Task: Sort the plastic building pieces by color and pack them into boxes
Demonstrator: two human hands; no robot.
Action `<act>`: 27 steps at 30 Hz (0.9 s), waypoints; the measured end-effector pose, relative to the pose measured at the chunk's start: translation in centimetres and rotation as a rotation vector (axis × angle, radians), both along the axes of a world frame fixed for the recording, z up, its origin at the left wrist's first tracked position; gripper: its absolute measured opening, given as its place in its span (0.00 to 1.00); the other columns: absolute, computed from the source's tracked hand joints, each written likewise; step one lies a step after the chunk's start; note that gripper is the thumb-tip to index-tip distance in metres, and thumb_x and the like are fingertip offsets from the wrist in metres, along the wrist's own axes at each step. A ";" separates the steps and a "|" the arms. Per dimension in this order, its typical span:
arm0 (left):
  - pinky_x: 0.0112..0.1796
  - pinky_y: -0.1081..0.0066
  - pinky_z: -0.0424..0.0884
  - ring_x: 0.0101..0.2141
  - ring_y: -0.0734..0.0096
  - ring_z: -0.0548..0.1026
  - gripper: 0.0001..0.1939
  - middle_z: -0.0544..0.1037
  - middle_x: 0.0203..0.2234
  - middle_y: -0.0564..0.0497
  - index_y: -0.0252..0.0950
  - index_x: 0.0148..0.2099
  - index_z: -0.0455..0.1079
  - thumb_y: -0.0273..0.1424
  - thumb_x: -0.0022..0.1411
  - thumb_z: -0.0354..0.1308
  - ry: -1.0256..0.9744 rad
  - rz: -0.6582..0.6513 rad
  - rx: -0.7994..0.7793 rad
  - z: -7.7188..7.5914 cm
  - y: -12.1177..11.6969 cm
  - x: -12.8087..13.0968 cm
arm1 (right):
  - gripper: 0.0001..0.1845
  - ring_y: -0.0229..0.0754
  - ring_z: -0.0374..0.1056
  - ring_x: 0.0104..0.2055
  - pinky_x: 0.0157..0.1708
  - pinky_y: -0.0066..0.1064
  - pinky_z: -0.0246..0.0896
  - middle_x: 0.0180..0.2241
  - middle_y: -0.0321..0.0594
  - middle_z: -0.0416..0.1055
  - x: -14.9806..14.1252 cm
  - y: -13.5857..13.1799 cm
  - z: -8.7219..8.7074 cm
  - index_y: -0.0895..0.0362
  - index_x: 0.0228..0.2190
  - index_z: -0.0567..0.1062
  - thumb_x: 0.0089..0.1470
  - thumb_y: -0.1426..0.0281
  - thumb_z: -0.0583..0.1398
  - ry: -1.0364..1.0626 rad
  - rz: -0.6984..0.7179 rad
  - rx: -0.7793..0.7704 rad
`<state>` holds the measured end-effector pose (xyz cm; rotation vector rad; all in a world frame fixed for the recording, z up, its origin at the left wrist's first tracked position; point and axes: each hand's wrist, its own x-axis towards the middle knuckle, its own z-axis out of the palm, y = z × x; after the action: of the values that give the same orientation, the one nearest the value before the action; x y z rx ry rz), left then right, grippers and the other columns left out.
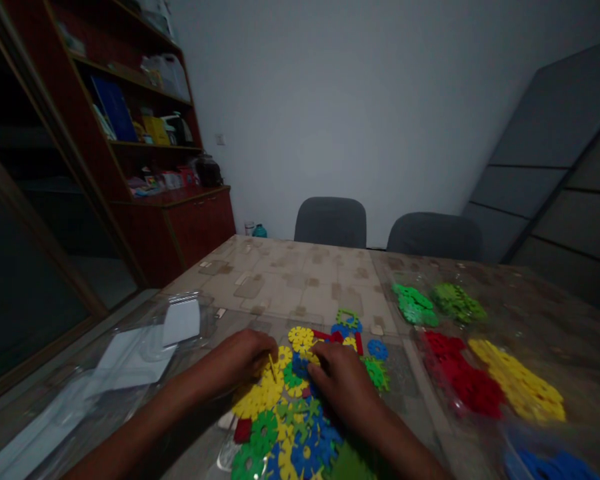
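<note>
Left hand (253, 353) pinching a yellow piece (272, 367) | right hand (344, 377) reaching in, grip unclear | single-colour batches (463, 375) sitting boxed | mixed pile (303, 417) lying unsorted

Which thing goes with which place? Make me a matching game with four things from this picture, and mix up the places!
Things:
1. Left hand
2. Grey chairs
3. Big red pile
4. White sheets

Places:
A. Beyond the far edge of the table
B. Right side of the table
C. Left side of the table
D. At the mixed-colour heap

Right pairs: 1-D, 2-A, 3-B, 4-C.
</note>
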<state>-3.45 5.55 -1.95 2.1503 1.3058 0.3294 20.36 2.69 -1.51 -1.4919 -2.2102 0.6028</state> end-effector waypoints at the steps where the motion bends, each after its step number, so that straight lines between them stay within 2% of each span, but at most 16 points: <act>1: 0.32 0.71 0.61 0.31 0.64 0.73 0.10 0.78 0.29 0.51 0.37 0.35 0.75 0.24 0.56 0.53 0.026 -0.003 0.006 0.0 0.1 -0.1 | 0.04 0.43 0.71 0.34 0.31 0.30 0.52 0.30 0.39 0.77 -0.1 0.5 0.1 0.58 0.29 0.77 0.55 0.76 0.63 -0.005 -0.012 -0.005; 4: 0.29 0.71 0.57 0.30 0.64 0.72 0.08 0.76 0.27 0.53 0.37 0.33 0.74 0.24 0.53 0.54 0.098 -0.010 0.024 0.1 0.1 -0.1 | 0.05 0.40 0.71 0.31 0.28 0.29 0.53 0.27 0.35 0.76 -0.8 2.4 0.2 0.57 0.29 0.77 0.57 0.74 0.63 -0.018 -0.036 -0.014; 6: 0.30 0.71 0.58 0.32 0.63 0.73 0.09 0.77 0.29 0.53 0.38 0.35 0.75 0.24 0.52 0.55 0.122 -0.014 0.027 0.4 0.0 -0.1 | 0.06 0.40 0.72 0.35 0.32 0.29 0.60 0.30 0.35 0.77 -1.3 3.8 0.0 0.57 0.31 0.77 0.61 0.73 0.61 -0.038 -0.043 -0.012; 8: 0.31 0.71 0.59 0.33 0.62 0.74 0.11 0.77 0.31 0.52 0.38 0.37 0.75 0.24 0.52 0.55 0.134 -0.014 0.020 0.8 -0.1 0.0 | 0.06 0.42 0.73 0.41 0.41 0.36 0.66 0.36 0.37 0.77 -1.8 5.0 -0.2 0.58 0.35 0.77 0.63 0.69 0.61 -0.073 -0.050 -0.010; 10: 0.32 0.71 0.60 0.33 0.62 0.74 0.09 0.77 0.31 0.52 0.38 0.36 0.74 0.25 0.53 0.55 0.142 -0.013 0.005 1.1 -0.3 0.0 | 0.08 0.45 0.72 0.47 0.48 0.45 0.67 0.43 0.40 0.76 -2.3 6.0 -0.4 0.58 0.39 0.77 0.64 0.66 0.62 -0.114 -0.050 -0.016; 15: 0.34 0.70 0.62 0.35 0.61 0.73 0.07 0.77 0.33 0.51 0.37 0.37 0.73 0.32 0.54 0.60 0.123 -0.007 -0.031 1.4 -0.4 -0.2 | 0.13 0.49 0.71 0.50 0.51 0.49 0.67 0.49 0.43 0.74 -2.9 6.7 -0.9 0.58 0.45 0.76 0.63 0.64 0.63 -0.137 0.007 -0.055; 19: 0.32 0.71 0.59 0.32 0.64 0.71 0.04 0.74 0.28 0.54 0.37 0.33 0.70 0.29 0.52 0.57 0.078 0.002 -0.042 0.8 -0.1 -0.3 | 0.13 0.46 0.72 0.45 0.46 0.45 0.68 0.44 0.41 0.74 -2.7 6.3 -1.2 0.58 0.44 0.75 0.61 0.64 0.64 -0.041 0.055 -0.068; 22: 0.28 0.73 0.56 0.27 0.68 0.68 0.01 0.69 0.24 0.57 0.37 0.30 0.67 0.27 0.52 0.55 0.029 0.016 -0.060 0.4 0.3 -0.4 | 0.14 0.41 0.69 0.35 0.37 0.34 0.64 0.35 0.35 0.73 -2.0 5.5 -1.1 0.58 0.43 0.75 0.54 0.70 0.68 0.065 0.060 -0.077; 24: 0.26 0.73 0.54 0.26 0.69 0.66 0.01 0.68 0.23 0.57 0.37 0.29 0.66 0.28 0.52 0.55 -0.003 0.032 -0.065 0.3 0.4 -0.4 | 0.11 0.38 0.65 0.30 0.31 0.29 0.56 0.27 0.30 0.70 -1.2 4.7 -0.8 0.57 0.36 0.77 0.48 0.76 0.67 0.136 0.044 -0.081; 27: 0.26 0.74 0.55 0.26 0.69 0.66 0.02 0.69 0.22 0.57 0.36 0.29 0.67 0.29 0.51 0.56 -0.056 0.052 -0.076 0.4 0.4 -0.2 | 0.06 0.37 0.61 0.28 0.28 0.28 0.48 0.22 0.29 0.65 0.2 3.1 -0.4 0.57 0.24 0.74 0.47 0.79 0.63 0.241 0.009 -0.075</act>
<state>-3.64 5.94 -1.51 2.0326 1.3237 0.3530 20.53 5.77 -1.95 -1.3662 -2.0309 0.8307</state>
